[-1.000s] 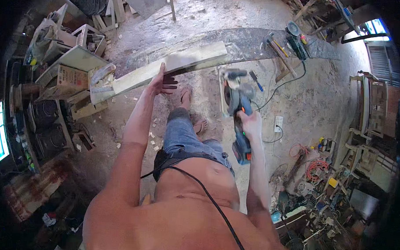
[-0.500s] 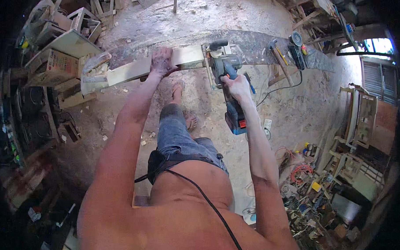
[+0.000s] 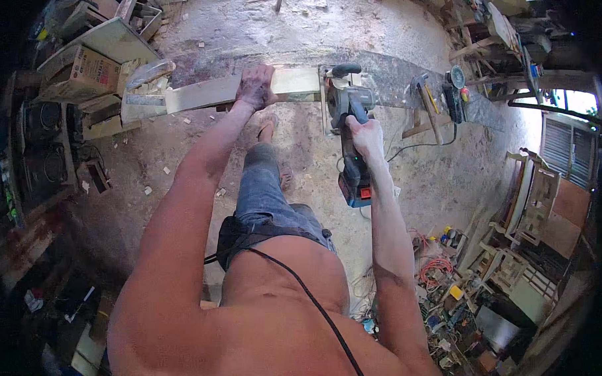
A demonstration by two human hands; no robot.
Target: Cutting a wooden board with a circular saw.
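Long pale wooden board (image 3: 297,80) is laid along dark-surfaced table (image 3: 406,67), left hand (image 3: 255,87) rested on top (finger closure cannot be told). At board's right end, grey-and-blue circular saw (image 3: 346,102) is gripped by right hand (image 3: 367,136), fingers wrapped round it.

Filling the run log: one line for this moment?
left hand: on pale board; right hand: gripping circular saw; saw: at board's right end

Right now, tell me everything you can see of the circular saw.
The circular saw looks like plastic and metal: grey blade housing, black knob at the far end, pale base plate, dark rear body, blue-and-black battery with a red patch nearest the person. Its base appears to rest on the right-hand part of the pale board. The right hand grips its handle. Whether the blade spins cannot be told.
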